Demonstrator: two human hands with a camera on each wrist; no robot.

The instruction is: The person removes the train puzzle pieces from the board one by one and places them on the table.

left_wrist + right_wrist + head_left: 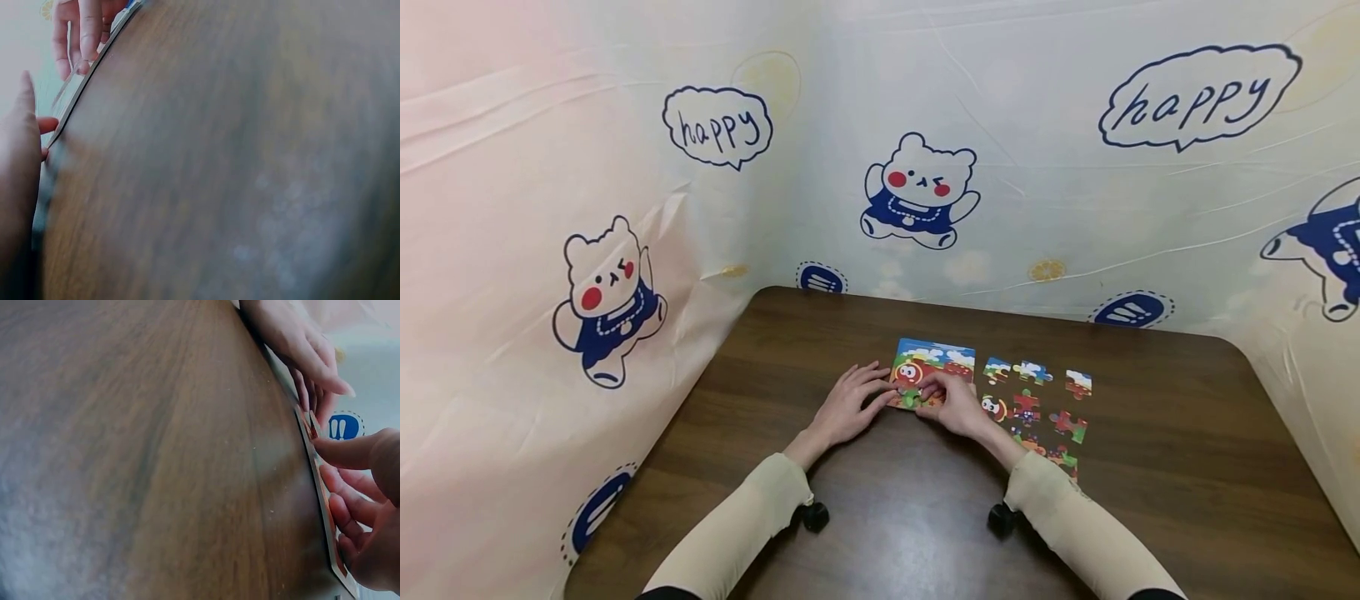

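A colourful jigsaw puzzle board (934, 350) lies flat on the table, with a blue sky along its top and a round red cartoon face at its left. My right hand (958, 406) is over the board's lower right part, thumb and fingers pinching a puzzle piece (314, 423) that stands tilted up from the board in the right wrist view. Beside the left edge, my left hand (847, 406) rests with fairly straight fingers, their tips at the board's side. Both hands cover parts of the picture.
Several loose puzzle pieces lie right of the board, among them a sky piece (1033, 372), a red-and-green piece (1069, 426) and a piece with an eye (995, 407). The brown wooden table (1165, 433) meets a printed curtain (1037, 208) at the back and sides.
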